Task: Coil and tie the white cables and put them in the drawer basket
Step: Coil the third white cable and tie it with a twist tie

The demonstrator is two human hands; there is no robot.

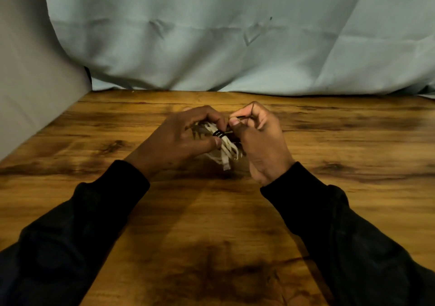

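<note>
Head view shows you are mid-tie: left hand (179, 138) fingers gripping the coiled white cable (224, 150), right hand (256, 138) at three o'clock pinching the black tie (219, 134), basket unseen.

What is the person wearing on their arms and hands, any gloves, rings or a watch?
Both arms are covered by long black sleeves, the left sleeve and the right sleeve, each ending in a snug cuff at the wrist. The fabric looks plain, with no visible markings. The left hand and right hand are bare: no gloves, and no rings or watch can be seen.
</note>
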